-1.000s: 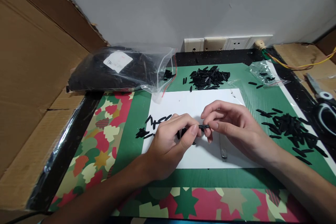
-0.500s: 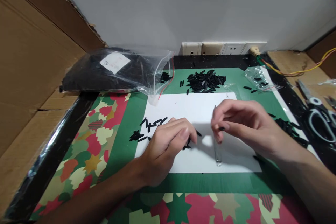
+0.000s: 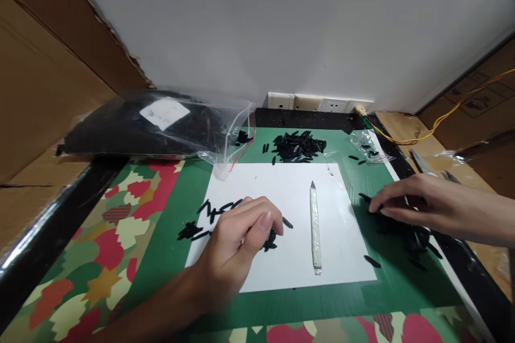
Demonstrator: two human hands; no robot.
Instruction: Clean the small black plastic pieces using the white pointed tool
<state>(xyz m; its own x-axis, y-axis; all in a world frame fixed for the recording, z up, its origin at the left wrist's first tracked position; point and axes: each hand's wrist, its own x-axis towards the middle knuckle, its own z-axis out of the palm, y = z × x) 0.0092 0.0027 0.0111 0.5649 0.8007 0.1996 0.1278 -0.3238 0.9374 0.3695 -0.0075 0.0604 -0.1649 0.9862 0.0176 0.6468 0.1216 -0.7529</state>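
Observation:
My left hand rests on the white paper sheet, its fingers curled around a few small black plastic pieces. More loose black pieces lie just left of that hand. My right hand reaches out flat over the right-hand pile of black pieces on the green mat. Its fingers are stretched out and its fingertips are close to one piece. Between my hands, a pale pointed stick lies on the paper.
A large clear bag of black parts lies at the back left, and another pile of pieces sits behind the paper. A small clear bag, wall sockets, yellow wires and cardboard walls ring the mat.
My hands have separated: the right one swung from the paper's middle out over the right pile. The left stayed low on the paper. The pale stick is now uncovered.

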